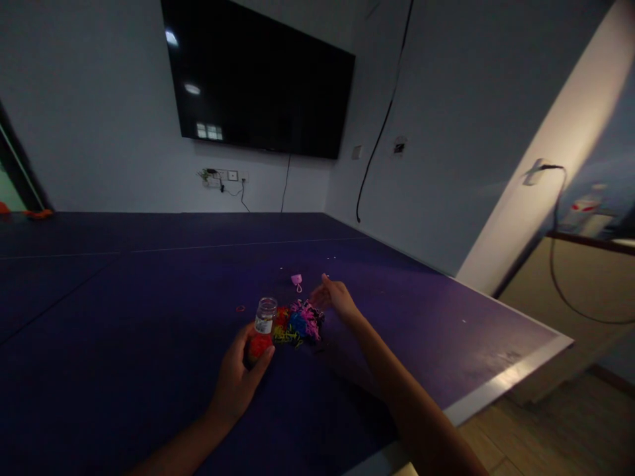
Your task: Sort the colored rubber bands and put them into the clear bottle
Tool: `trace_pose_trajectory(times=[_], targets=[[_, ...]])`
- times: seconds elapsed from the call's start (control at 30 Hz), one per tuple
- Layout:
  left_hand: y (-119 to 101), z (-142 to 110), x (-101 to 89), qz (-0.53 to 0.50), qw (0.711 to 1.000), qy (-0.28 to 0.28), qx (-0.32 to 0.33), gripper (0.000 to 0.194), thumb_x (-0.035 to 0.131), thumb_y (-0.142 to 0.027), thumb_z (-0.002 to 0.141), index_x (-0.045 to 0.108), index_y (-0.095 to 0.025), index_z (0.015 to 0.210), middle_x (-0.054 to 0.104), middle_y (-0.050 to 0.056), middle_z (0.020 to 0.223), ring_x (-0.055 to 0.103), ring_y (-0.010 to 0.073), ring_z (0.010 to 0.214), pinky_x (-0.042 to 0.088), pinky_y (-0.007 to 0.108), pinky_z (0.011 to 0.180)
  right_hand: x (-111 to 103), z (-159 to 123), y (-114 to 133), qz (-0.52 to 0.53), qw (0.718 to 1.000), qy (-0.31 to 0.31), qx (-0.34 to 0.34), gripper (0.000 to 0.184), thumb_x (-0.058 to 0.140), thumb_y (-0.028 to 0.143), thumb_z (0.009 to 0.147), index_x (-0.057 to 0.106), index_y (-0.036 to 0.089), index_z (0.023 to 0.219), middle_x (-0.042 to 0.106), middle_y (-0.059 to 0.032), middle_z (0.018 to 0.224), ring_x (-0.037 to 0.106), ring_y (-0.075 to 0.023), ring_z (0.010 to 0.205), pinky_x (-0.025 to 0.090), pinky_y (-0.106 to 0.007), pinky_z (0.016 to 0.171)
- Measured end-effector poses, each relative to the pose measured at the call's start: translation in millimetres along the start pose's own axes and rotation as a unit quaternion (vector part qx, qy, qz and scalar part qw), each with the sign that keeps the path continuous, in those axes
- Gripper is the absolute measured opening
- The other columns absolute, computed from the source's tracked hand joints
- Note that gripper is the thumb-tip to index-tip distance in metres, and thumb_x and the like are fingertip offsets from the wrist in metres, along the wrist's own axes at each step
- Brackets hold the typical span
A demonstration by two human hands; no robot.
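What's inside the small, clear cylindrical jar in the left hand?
Small red pieces show in the lower part of the jar, below its white label. Whatever lies behind that label and the left hand is covered.

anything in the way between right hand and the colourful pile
Nothing visible: the right hand is by the right edge of the colourful pile; the jar in the left hand is at the pile's left.

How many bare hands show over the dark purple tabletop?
2: the left hand holds the clear cylindrical jar with red contents; the right hand is beside the multicoloured heap of stringy pieces.
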State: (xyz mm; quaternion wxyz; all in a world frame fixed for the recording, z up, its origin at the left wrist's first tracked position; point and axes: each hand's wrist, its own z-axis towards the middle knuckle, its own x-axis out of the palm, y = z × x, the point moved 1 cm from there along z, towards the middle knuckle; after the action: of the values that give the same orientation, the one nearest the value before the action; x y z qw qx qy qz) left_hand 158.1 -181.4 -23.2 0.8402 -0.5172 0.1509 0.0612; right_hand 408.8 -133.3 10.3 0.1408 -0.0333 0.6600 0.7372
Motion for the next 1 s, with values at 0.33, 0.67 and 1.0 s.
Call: trace_pose_trajectory(times=[0.33, 0.67, 1.0], targets=[[12.8, 4.8, -1.4, 0.084, 0.994, -0.072, 0.013, 0.042, 0.055, -0.044, 0.074, 0.052, -0.019, 0.108, 0.059, 0.009, 0.105, 0.056, 0.0259, 0.098, 0.043, 0.045, 0.089, 3.1, -23.5, -13.6, -0.047, 0.961, 0.252, 0.108, 0.057, 0.042, 0.061, 0.078, 0.067, 0.010, 0.076, 0.069, -0.0099, 0.065, 0.062, -0.0138, 0.050, 0.046, -0.023, 0.045], [27.6, 9.3, -2.6, 0.060, 0.996, -0.068, -0.026, 0.045, 0.057, -0.043, 0.071, 0.053, -0.019, 0.110, 0.058, 0.009, 0.110, 0.054, 0.0267, 0.104, 0.041, 0.045, 0.091, -4.1, -15.2, -9.7, -0.316, 0.936, 0.040, -0.147, 0.036, 0.070, 0.035, 0.060, 0.070, 0.019, 0.092, 0.070, -0.0069, 0.091, 0.063, -0.0217, 0.083, 0.047, -0.030, 0.072], [24.3, 9.6, -4.6, 0.150, 0.985, -0.068, 0.046, 0.036, 0.054, -0.026, 0.071, 0.060, -0.024, 0.106, 0.061, 0.006, 0.105, 0.053, 0.0257, 0.101, 0.041, 0.047, 0.090, 12.4, -11.1, -26.5, -0.408, 0.893, 0.099, -0.163, 0.036, 0.063, 0.013, 0.058, 0.071, 0.020, 0.092, 0.069, -0.0052, 0.088, 0.060, -0.0183, 0.077, 0.044, -0.025, 0.068]])
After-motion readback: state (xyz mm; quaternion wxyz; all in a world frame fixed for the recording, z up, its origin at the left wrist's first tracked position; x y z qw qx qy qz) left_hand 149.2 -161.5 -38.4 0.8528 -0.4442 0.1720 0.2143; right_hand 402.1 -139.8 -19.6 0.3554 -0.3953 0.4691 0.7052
